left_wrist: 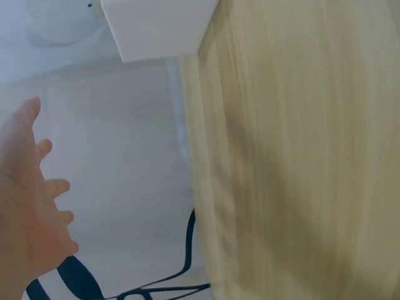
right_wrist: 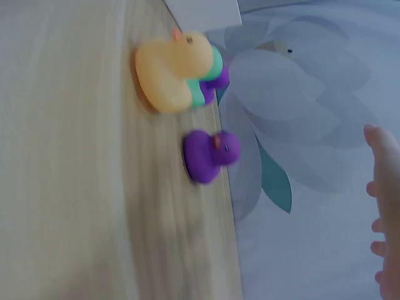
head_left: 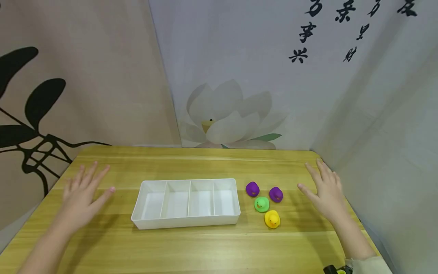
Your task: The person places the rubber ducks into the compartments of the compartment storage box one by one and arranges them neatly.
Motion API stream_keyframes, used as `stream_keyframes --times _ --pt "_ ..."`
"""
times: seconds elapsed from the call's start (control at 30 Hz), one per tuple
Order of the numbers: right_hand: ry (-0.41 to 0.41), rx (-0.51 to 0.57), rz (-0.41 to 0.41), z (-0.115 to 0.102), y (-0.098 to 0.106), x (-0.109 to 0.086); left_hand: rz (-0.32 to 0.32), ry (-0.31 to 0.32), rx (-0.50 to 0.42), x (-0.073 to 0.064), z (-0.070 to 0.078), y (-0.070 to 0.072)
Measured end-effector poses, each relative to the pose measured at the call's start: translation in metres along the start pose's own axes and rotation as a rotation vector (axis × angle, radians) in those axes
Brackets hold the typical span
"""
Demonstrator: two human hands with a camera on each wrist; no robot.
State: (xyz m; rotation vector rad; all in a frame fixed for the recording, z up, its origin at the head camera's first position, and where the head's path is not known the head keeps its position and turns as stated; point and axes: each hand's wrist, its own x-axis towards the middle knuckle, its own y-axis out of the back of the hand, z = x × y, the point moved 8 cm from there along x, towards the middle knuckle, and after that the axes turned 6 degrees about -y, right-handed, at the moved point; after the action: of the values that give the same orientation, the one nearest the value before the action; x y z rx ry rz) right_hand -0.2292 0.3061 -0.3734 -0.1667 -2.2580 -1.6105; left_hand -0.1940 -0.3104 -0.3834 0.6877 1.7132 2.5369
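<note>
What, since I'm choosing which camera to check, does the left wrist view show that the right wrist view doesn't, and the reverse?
Only the left wrist view shows the left hand and a black plant print. Only the right wrist view shows the right hand, yellow duck, partly hidden green duck and two purple ducks. Both show part of the tray, table and backdrop.

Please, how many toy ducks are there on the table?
4: a purple duck right of the white tray, another purple duck farther right, a green duck in front of both, and a yellow duck nearest in the head view.
</note>
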Motion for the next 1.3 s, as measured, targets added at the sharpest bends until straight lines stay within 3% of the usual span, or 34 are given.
stream_keyframes --times 0.2,0.37,0.63,0.97,1.13,1.3 --pt "0.022 0.111 0.034 -0.015 -0.010 -0.016 0.096 -0.020 -0.182 -0.007 0.007 -0.010" --pt "0.028 0.196 0.037 -0.022 -0.021 -0.029 0.133 -0.007 -0.322 -0.013 0.009 -0.020" --pt "0.024 0.331 0.033 -0.029 -0.036 -0.046 0.119 0.063 -0.486 -0.021 0.009 -0.036" --pt "0.009 0.389 -0.018 -0.035 -0.056 -0.063 0.040 0.042 -0.688 -0.023 0.017 -0.065" --pt "0.031 0.425 -0.044 -0.039 -0.063 -0.069 0.046 0.021 -0.819 -0.026 0.018 -0.073" --pt "0.040 0.490 -0.063 -0.040 -0.070 -0.073 0.035 0.019 -0.884 -0.029 0.017 -0.080"
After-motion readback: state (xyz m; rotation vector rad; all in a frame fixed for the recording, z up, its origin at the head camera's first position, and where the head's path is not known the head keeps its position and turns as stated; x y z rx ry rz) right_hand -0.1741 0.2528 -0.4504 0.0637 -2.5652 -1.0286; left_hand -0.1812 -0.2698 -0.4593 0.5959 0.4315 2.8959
